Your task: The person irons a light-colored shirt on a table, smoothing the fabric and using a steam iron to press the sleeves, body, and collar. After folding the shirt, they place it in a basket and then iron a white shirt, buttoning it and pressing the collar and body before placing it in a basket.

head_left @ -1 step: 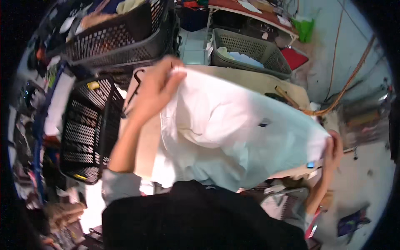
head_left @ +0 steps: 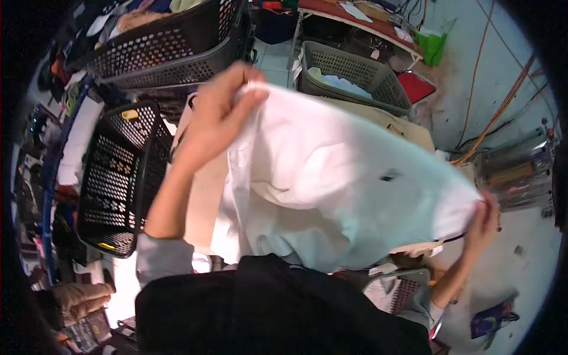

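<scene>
A white garment is stretched between my hands above a beige-topped table. My left hand pinches its upper left corner between thumb and fingers. Further right and lower, my right hand grips the opposite end, its fingers slightly blurred. The cloth hangs in folds toward my body, and a small dark mark shows on its right part. Whether it is a shirt or another piece of clothing, I cannot tell.
A black perforated basket stands left of the table. Behind are larger baskets piled with clothes and a grey basket holding light cloth. Cables run down the right wall. Below the table's near right edge sits another basket.
My right hand has moved outward to the right with its end of the garment. My left hand is slightly higher, and the cloth between them has shifted with them.
</scene>
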{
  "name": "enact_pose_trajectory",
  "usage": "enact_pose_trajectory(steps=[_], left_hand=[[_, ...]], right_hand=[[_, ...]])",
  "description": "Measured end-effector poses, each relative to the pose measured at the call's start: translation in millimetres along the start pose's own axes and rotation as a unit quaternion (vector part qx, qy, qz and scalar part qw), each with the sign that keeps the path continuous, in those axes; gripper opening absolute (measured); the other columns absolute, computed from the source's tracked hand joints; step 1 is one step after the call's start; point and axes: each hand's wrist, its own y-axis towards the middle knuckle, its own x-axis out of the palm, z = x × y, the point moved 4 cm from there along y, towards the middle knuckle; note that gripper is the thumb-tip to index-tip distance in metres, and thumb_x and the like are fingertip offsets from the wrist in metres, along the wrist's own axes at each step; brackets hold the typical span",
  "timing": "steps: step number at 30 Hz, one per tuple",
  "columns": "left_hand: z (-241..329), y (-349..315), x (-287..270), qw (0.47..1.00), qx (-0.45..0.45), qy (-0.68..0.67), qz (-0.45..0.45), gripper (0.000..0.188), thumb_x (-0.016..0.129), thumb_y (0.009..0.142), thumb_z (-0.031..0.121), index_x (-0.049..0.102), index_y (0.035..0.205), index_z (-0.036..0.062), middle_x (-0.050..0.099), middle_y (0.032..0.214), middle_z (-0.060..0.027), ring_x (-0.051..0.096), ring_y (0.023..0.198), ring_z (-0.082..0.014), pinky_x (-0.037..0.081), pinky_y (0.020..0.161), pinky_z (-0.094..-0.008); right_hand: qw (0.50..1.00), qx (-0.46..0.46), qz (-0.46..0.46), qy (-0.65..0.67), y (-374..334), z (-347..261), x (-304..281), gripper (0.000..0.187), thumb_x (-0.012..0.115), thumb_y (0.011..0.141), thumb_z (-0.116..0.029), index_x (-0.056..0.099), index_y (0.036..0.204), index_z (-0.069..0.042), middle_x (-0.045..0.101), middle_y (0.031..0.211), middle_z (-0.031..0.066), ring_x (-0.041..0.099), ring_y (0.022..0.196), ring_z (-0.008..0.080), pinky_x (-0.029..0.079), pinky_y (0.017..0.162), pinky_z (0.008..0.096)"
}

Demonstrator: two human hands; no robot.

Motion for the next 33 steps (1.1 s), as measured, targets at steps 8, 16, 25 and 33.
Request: enact_pose_trajectory(steps=[8,16,25,33], left_hand=[[56,42,-52,0.966,0.134,-0.220,0.011,0.016,0.052,0.085,0.016,0.052,0.092,0.0020,0.053,0.078,0.0006,0.047,0.071,-0.0056,0.038,0.066,-0.0181],[-140,19,12,0.903,-0.004,0.419,-0.093,0.018,0.050,0.079,0.018,0.049,0.088,0.0024,0.058,0.074,-0.0236,0.057,0.072,-0.0398,0.045,0.064,-0.0466],[-40,-37,76,0.935,-0.111,-0.141,-0.305,0.022,0.051,0.083,0.009,0.056,0.102,0.0008,0.061,0.080,-0.0087,0.057,0.075,-0.0146,0.046,0.066,-0.0260],[-37,-38,113,0.959,-0.037,-0.020,-0.280,0.021,0.058,0.082,0.015,0.059,0.097,0.0007,0.059,0.087,-0.0033,0.052,0.080,-0.0102,0.041,0.068,-0.0234]], right_hand=[[0.955,-0.141,0.249,-0.081,79,-32,-145,0.031,0.050,0.085,-0.019,0.056,0.108,0.001,0.060,0.100,0.0138,0.057,0.087,0.0201,0.046,0.076,0.0309],[0.936,-0.177,-0.227,-0.201,42,-50,163,0.015,0.047,0.081,-0.016,0.050,0.085,-0.003,0.058,0.078,0.0174,0.056,0.075,0.0377,0.043,0.064,0.0458],[0.801,0.132,-0.476,0.338,-16,-75,175,0.007,0.051,0.084,-0.013,0.053,0.087,-0.007,0.052,0.077,-0.0034,0.049,0.061,0.0034,0.040,0.049,0.0193],[0.860,-0.181,-0.446,0.172,-38,-126,148,0.015,0.060,0.073,-0.007,0.058,0.088,-0.008,0.050,0.078,0.0059,0.053,0.068,0.0202,0.042,0.061,0.0315]])
